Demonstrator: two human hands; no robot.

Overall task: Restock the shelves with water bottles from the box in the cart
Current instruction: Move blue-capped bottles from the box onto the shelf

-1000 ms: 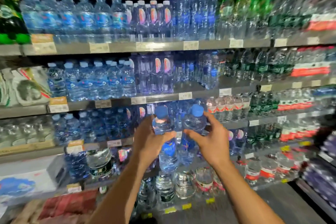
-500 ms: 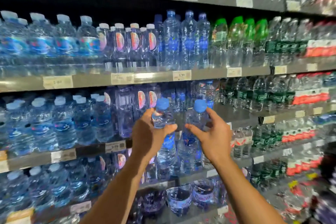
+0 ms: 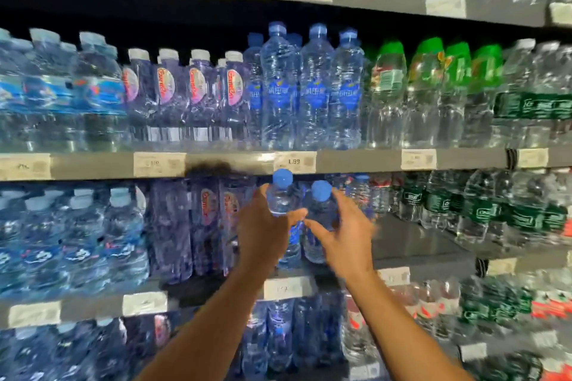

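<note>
Your left hand (image 3: pixel 266 232) grips a clear water bottle with a blue cap (image 3: pixel 281 195), fingers and thumb curled round its upper body just under the shoulder. That bottle stands upright, long axis vertical, cap pointing up toward the edge of the shelf above (image 3: pixel 235 162), where a price tag (image 3: pixel 294 161) sits just over the cap. Your right hand (image 3: pixel 346 238) holds a second blue-capped bottle (image 3: pixel 320 210) beside the first, thumb stretched across its front and fingers wrapped round the far side; its grip is closed on the bottle too. This second bottle is also upright with the cap up, sitting a little lower than the left one. The two bottles are just beside each other, and your thumbs nearly meet between them.

Both bottles are at the front of the middle shelf (image 3: pixel 411 244), over its edge strip, and their bases are hidden behind your hands, so you cannot tell whether they rest on the shelf. To their right the shelf shows a bare grey patch, then green-labelled bottles (image 3: pixel 483 210). To their left stand purple-tinted bottles (image 3: pixel 201 226). On the shelf above, a row of matching tall blue-capped bottles (image 3: pixel 312 90) stands upright, with green-topped bottles (image 3: pixel 427 83) to its right. The picture is blurred at the edges.
</note>
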